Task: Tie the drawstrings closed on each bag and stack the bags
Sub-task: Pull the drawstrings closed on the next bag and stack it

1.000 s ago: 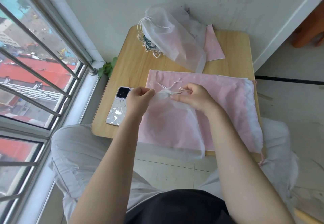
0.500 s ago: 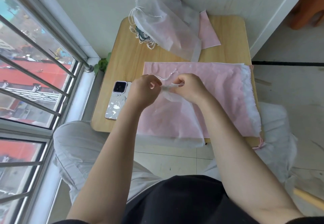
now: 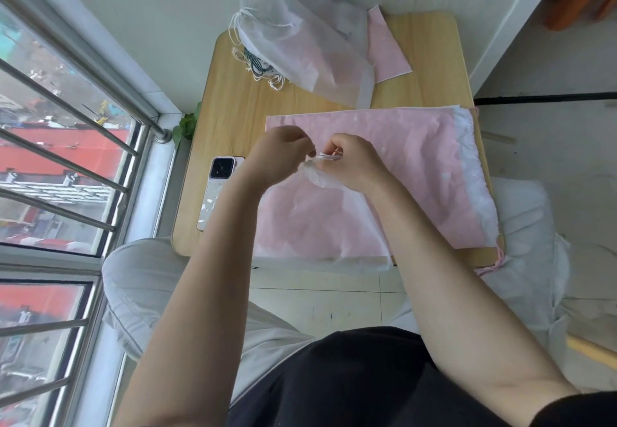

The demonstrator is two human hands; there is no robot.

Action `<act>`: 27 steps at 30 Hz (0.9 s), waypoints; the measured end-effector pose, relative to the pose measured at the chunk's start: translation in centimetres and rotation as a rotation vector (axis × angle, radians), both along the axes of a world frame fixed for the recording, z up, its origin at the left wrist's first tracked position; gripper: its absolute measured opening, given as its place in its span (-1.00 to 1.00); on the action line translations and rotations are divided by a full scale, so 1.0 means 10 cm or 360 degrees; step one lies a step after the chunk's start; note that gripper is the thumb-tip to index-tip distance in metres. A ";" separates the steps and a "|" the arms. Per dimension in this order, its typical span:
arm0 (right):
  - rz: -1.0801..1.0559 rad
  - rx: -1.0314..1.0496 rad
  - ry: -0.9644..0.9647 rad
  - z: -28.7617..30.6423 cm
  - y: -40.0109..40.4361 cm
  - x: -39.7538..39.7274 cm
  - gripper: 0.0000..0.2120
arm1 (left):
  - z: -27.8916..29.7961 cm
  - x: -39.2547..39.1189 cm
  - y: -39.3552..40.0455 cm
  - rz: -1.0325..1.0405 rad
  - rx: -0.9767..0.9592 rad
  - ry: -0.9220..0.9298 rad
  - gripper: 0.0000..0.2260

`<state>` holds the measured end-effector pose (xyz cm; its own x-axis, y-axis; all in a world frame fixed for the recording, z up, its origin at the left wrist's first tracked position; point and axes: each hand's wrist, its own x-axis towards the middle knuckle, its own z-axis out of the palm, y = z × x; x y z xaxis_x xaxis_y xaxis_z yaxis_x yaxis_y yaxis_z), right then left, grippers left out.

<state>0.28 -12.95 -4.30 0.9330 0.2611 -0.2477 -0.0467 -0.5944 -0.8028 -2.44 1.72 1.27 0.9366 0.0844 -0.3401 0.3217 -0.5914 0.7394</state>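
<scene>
The left hand (image 3: pixel 280 156) and the right hand (image 3: pixel 354 163) are close together above the counter (image 3: pixel 227 119), and each pinches the thin white drawstrings (image 3: pixel 329 157) at the gathered mouth of a sheer white bag (image 3: pixel 320 223). This bag lies over a flat pile of pink and white bags (image 3: pixel 427 166) in front of the person. I judge it very light, soft and limp, so it gives no resistance; the cord is fine and probably slips easily, so it is best taken near the mouth. More tied bags (image 3: pixel 300 36) lie at the far edge. A phone (image 3: pixel 217 189) lies on the left. I can read no label or writing anywhere.
</scene>
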 end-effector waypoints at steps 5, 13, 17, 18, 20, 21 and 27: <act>0.0040 0.0002 0.0042 -0.05 -0.01 0.02 -0.75 | -0.26 -0.14 -0.07 0.0195 -0.0458 -0.0100 -0.83; 0.0100 0.0801 0.0491 0.09 -0.13 0.04 -0.70 | -0.60 -0.22 -0.06 0.0532 -0.0297 -0.0263 -0.76; 0.0238 0.0384 0.0287 0.14 -0.10 0.10 -0.68 | -0.65 -0.22 -0.06 0.0297 -0.0202 -0.0210 -0.75; 0.0245 0.0313 0.0256 0.16 -0.09 0.13 -0.66 | -0.67 -0.23 -0.06 0.0223 -0.0184 -0.0198 -0.72; 0.0258 0.0328 0.0248 0.21 -0.06 0.17 -0.58 | -0.70 -0.25 -0.04 0.0134 -0.0065 -0.0208 -0.65; 0.0264 0.0475 0.0250 0.25 -0.03 0.18 -0.55 | -0.73 -0.24 -0.04 0.0161 -0.0040 -0.0209 -0.67; -0.0026 0.0885 -0.0005 0.40 0.03 0.18 -0.59 | -0.78 -0.24 0.00 0.0551 -0.0526 0.0011 -0.73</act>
